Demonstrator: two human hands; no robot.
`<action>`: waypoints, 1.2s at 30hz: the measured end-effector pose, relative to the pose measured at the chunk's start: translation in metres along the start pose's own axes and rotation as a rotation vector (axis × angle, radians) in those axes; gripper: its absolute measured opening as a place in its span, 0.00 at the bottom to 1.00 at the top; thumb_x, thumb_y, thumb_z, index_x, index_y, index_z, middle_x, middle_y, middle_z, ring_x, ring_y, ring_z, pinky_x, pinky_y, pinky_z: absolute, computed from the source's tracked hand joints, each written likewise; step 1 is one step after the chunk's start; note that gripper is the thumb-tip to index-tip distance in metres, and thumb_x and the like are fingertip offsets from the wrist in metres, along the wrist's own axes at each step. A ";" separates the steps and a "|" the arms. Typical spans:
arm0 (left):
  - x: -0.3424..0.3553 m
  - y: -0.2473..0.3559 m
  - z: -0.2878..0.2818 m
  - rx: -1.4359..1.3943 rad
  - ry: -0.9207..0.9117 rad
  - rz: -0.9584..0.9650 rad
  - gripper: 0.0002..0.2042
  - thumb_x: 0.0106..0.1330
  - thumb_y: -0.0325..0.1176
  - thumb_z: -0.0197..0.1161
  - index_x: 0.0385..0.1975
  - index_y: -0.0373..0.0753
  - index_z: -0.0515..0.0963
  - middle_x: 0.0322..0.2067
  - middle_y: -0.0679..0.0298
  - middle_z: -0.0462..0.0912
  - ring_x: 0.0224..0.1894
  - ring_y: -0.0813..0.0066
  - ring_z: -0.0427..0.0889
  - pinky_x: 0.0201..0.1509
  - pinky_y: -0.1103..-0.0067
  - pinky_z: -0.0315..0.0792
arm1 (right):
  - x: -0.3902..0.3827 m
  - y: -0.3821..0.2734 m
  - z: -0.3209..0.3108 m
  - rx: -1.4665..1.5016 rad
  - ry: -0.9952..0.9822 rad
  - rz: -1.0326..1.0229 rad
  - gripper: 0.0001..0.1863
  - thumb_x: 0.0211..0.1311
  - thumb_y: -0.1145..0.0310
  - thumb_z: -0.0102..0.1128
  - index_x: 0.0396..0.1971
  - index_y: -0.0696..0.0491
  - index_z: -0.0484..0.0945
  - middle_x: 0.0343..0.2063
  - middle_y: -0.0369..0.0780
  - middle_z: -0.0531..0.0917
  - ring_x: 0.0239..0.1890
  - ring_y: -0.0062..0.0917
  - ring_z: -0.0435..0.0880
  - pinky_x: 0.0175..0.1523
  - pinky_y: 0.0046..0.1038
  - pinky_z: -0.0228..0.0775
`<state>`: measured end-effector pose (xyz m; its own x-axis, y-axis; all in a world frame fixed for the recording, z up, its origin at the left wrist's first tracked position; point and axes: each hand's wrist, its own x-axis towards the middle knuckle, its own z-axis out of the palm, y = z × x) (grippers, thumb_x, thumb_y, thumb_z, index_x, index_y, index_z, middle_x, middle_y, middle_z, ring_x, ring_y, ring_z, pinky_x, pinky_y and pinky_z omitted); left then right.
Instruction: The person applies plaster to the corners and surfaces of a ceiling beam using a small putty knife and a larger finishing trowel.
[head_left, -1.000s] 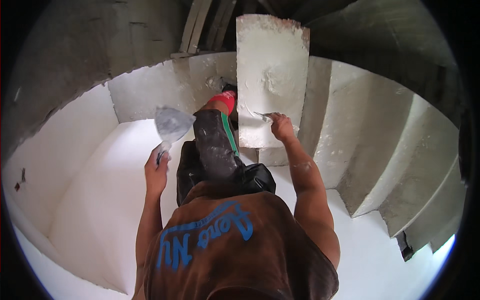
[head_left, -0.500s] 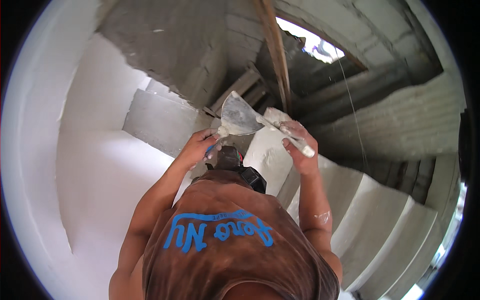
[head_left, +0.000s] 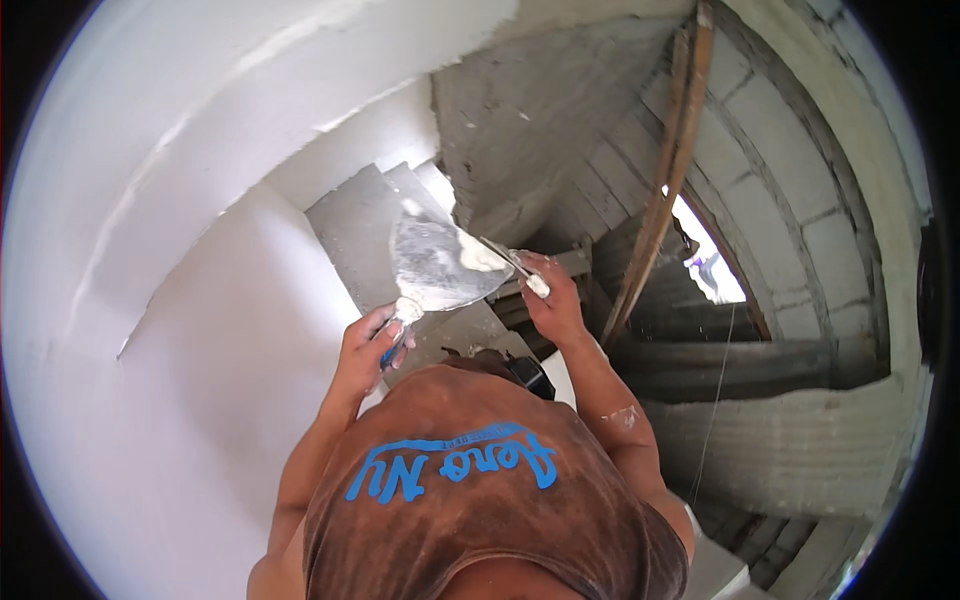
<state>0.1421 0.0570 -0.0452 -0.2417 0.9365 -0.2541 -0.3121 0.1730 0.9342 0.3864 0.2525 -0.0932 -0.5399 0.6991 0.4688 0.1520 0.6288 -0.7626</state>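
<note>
My left hand (head_left: 368,348) is closed round the blue handle of a wide putty knife (head_left: 428,268), its broad metal blade pointing up and away from me. White filler (head_left: 481,256) lies in a lump near the blade's right edge. In my right hand (head_left: 556,303) is a narrower putty knife (head_left: 538,286) with a white-smeared handle. Its thin blade, seen edge-on, reaches left to the filler at the wide blade's edge. Whether the two blades touch is hard to tell.
A smooth white wall (head_left: 240,330) runs along my left. Grey concrete steps (head_left: 345,215) lie beyond the wide blade. Wooden posts (head_left: 668,180) slant up at the right, beside a bright opening (head_left: 705,250) in a block wall (head_left: 780,190). A thin string (head_left: 717,400) hangs there.
My view has swung, so the posts and opening now appear farther right. The wide blade is turned more face-up, showing filler, and the narrower putty knife has come to its right edge.
</note>
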 end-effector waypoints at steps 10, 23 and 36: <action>-0.037 0.017 -0.075 1.132 0.531 0.756 0.23 0.55 0.23 0.69 0.53 0.39 0.79 0.41 0.57 0.82 0.40 0.58 0.78 0.43 0.69 0.75 | 0.067 -0.057 0.132 1.528 -0.270 0.976 0.18 0.64 0.66 0.53 0.49 0.62 0.75 0.40 0.46 0.84 0.43 0.37 0.85 0.53 0.38 0.78; -0.083 -0.067 -0.101 0.765 0.963 0.501 0.17 0.65 0.29 0.63 0.54 0.35 0.77 0.35 0.54 0.79 0.36 0.58 0.80 0.42 0.70 0.74 | 0.192 -0.328 0.085 0.478 -0.294 -0.525 0.21 0.58 0.78 0.57 0.54 0.59 0.75 0.52 0.46 0.81 0.51 0.32 0.81 0.55 0.34 0.72; -0.070 -0.063 -0.098 0.750 0.875 0.569 0.18 0.65 0.36 0.64 0.53 0.37 0.77 0.34 0.55 0.79 0.34 0.55 0.80 0.38 0.67 0.74 | 0.310 -0.433 0.198 -0.573 0.239 -1.313 0.17 0.59 0.76 0.53 0.48 0.59 0.79 0.49 0.46 0.83 0.50 0.35 0.81 0.55 0.34 0.70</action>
<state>0.0892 -0.0496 -0.1106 -0.7787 0.4729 0.4124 0.5550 0.2127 0.8042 -0.0102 0.1299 0.2938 -0.4085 -0.4732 0.7805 0.0009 0.8549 0.5188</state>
